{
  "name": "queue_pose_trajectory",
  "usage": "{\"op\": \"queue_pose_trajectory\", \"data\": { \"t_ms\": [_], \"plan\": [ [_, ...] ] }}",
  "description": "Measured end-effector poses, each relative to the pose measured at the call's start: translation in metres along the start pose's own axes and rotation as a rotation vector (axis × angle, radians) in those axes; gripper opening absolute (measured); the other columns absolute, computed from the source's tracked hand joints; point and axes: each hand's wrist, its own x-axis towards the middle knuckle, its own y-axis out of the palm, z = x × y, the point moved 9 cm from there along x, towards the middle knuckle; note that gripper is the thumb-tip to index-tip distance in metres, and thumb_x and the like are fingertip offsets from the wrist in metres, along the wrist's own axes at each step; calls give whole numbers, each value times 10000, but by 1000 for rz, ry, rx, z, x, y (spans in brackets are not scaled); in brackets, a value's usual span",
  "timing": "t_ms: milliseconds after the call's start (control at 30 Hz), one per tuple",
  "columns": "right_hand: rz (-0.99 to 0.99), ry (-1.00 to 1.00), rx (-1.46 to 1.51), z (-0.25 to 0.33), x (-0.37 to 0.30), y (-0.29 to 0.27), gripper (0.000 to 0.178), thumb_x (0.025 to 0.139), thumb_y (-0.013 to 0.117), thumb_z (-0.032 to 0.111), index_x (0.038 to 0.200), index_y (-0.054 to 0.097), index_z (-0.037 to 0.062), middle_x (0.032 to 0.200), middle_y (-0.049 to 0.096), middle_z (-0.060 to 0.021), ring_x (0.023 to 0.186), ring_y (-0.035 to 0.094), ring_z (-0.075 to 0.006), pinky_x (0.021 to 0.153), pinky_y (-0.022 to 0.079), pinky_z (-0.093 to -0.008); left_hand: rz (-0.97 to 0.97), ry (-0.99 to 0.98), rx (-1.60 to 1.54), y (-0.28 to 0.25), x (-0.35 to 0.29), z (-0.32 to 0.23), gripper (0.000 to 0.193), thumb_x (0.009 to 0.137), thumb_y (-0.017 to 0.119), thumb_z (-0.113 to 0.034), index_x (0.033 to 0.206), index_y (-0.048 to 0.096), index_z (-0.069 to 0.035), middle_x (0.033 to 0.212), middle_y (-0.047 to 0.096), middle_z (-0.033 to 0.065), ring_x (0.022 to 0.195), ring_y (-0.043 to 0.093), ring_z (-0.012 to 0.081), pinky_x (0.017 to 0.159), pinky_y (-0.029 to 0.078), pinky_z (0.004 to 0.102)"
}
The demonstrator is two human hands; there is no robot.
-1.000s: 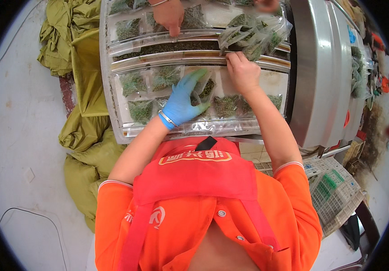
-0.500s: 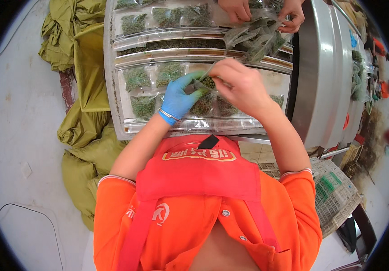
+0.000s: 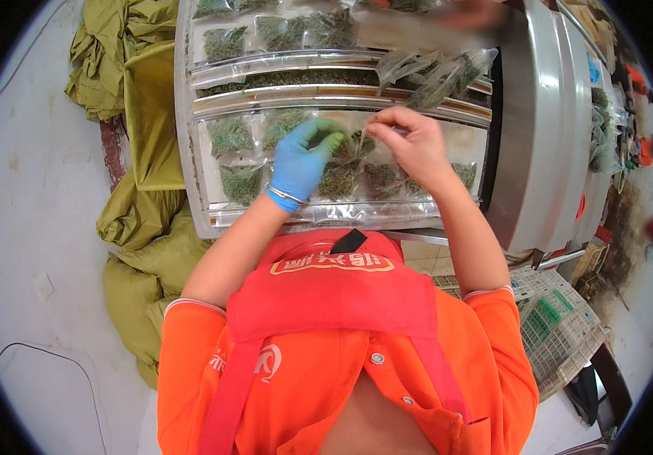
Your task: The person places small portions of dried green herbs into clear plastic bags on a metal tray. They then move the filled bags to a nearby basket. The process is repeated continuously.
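My left hand (image 3: 301,161), in a blue glove with green-stained fingertips, curls its thumb and fingers at the left side of a clear plastic bag (image 3: 359,145). Small green berries, like green peppercorns, fill the bag's lower part. My bare right hand (image 3: 410,144) pinches the bag's upper right edge between thumb and fingers. Below and beside my hands, filled bags (image 3: 338,180) lie in rows on the white work surface. One filled bag (image 3: 241,180) is to the left of my gloved wrist. The exact grip of my left fingertips is partly hidden.
Metal rails (image 3: 326,92) cross the surface, with loose green berries between them. Loose plastic bags (image 3: 444,76) lie at the far right. Beyond them is another person's blurred hand (image 3: 470,15). Metal machine housing (image 3: 535,129) stands right; yellow-green sacks (image 3: 140,280) are left.
My right hand has shifted slightly right, and the bag between my hands hangs more upright. The other person's hands have drawn back from the loose bags, which now lie on the rails.
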Motion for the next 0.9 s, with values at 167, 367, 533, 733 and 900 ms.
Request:
{"op": "queue_pose_trajectory", "data": {
  "t_ms": [167, 367, 533, 733, 900],
  "plan": [
    [111, 126, -129, -9, 3, -12, 149, 898, 703, 158, 918, 650, 21, 805, 716, -105, 730, 700, -237, 675, 531, -369, -88, 59, 394, -20, 16, -31, 170, 913, 714, -159, 1028, 693, -37, 886, 708, 48, 807, 667, 188, 720, 521, 343],
    [81, 43, -785, -46, 35, 29, 227, 893, 698, 249, 914, 609, 41, 875, 712, -160, 776, 686, -403, 684, 531, -495, -264, 428, 1420, -8, 31, -40, 424, 807, 755, -321, 1165, 668, -113, 1056, 629, 78, 1032, 545, 305, 882, 381, 503],
    [-51, -31, -978, -41, 34, 17, 200, 890, 691, 251, 989, 603, 101, 1008, 637, -116, 740, 684, -376, 625, 540, -480, -56, 599, 1318, 10, 22, -34, 662, 819, 714, -458, 1380, 559, -142, 1310, 568, 122, 1234, 469, 348, 1028, 326, 536],
    [-136, -165, -1033, -32, 35, 3, 133, 901, 662, 195, 1003, 613, 126, 1000, 604, -67, 705, 681, -340, 578, 539, -454, 325, 551, 1443, 36, 3, -13, 665, 799, 719, -478, 1383, 577, -193, 1438, 504, 135, 1312, 438, 382, 1098, 304, 551],
    [-64, -129, -1021, -32, 27, 2, 164, 896, 676, 226, 1009, 615, 124, 970, 622, -61, 713, 683, -334, 592, 541, -455, 118, 593, 1429, 35, 16, -20, 654, 786, 742, -405, 1397, 568, -252, 1454, 484, 138, 1322, 427, 384, 1106, 302, 552]
  ]
}}
